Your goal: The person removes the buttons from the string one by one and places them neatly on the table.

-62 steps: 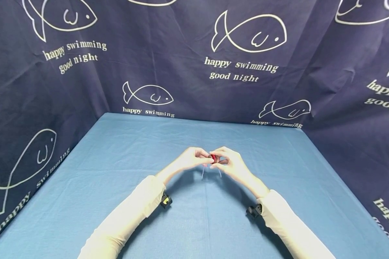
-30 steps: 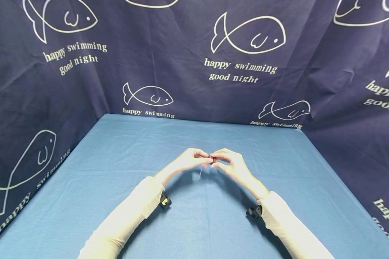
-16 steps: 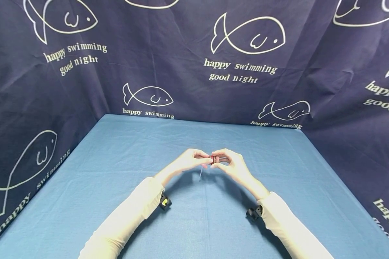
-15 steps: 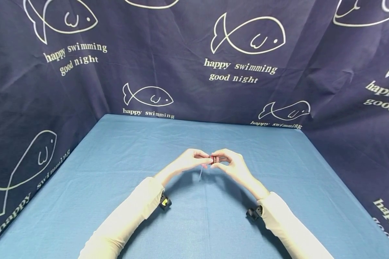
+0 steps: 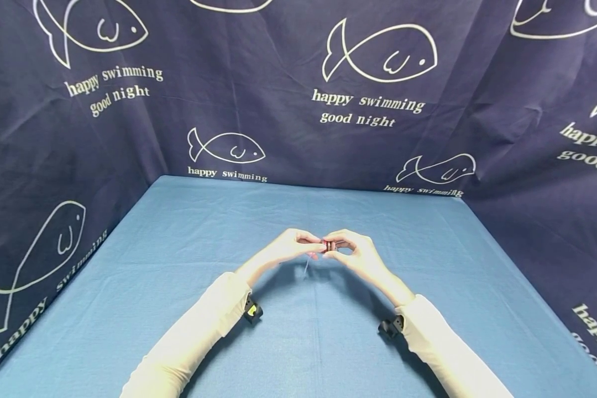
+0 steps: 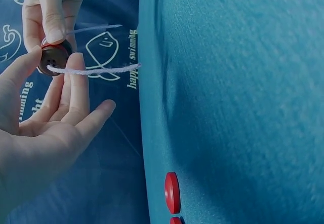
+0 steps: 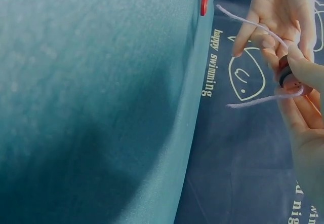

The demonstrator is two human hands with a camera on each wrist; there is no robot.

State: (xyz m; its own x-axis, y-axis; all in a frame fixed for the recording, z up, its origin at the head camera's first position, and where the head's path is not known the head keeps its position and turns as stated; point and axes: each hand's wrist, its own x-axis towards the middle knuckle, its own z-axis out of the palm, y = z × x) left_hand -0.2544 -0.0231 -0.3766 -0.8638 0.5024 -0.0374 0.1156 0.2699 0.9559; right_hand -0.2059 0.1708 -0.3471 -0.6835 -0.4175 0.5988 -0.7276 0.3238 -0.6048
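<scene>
Above the middle of the blue table point(image 5: 189, 249) both hands meet around a dark red button point(image 5: 329, 245), which has a second red one close behind it. A pale thread point(image 6: 93, 70) runs through the button point(image 6: 53, 58). My left hand point(image 5: 314, 247) pinches its left side between thumb and fingers, the other fingers point(image 6: 76, 89) nearly straight. My right hand point(image 5: 339, 247) pinches it from the right, thumb on the button's point(image 7: 287, 77) rim. One thread end point(image 5: 305, 268) hangs below the hands; in the right wrist view two thread ends point(image 7: 253, 101) stick out sideways.
Two more red buttons point(image 6: 172, 192) lie on the blue cloth, also seen in the right wrist view as red buttons point(image 7: 204, 2). Dark blue fish-print curtains point(image 5: 298, 94) close off the back and both sides. A small black camera point(image 5: 252, 310) sits on each wrist.
Two thread ends hung below the hands 2.1 s ago; now only the left one hangs there. The hands have stayed almost still, with the fingers shifting slightly on the button.
</scene>
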